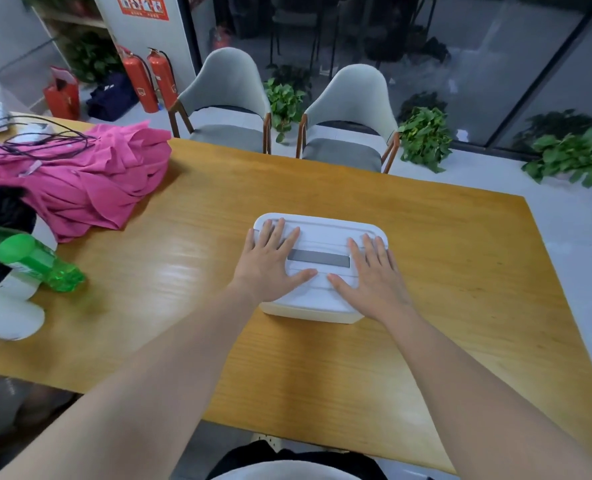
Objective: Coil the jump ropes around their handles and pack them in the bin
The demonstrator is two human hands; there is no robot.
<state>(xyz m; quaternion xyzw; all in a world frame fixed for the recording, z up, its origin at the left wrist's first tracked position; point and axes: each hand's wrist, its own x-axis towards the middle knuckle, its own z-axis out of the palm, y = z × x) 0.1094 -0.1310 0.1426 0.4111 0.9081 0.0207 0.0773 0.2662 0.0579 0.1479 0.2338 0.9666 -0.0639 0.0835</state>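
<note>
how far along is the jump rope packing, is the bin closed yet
Seemingly near the end. Done: the lid sits on the white bin, and no jump ropes show on the table; whether they are inside cannot be seen. In hand: the left hand and right hand lie flat on the lid, fingers spread, apparently pressing it. Left: probably only seating the lid fully.

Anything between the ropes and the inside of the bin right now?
Yes: the lid sits on the bin, covering its opening. Both hands lie flat on the lid, left hand and right hand. No jump ropes are in view, so their position cannot be judged.
</note>
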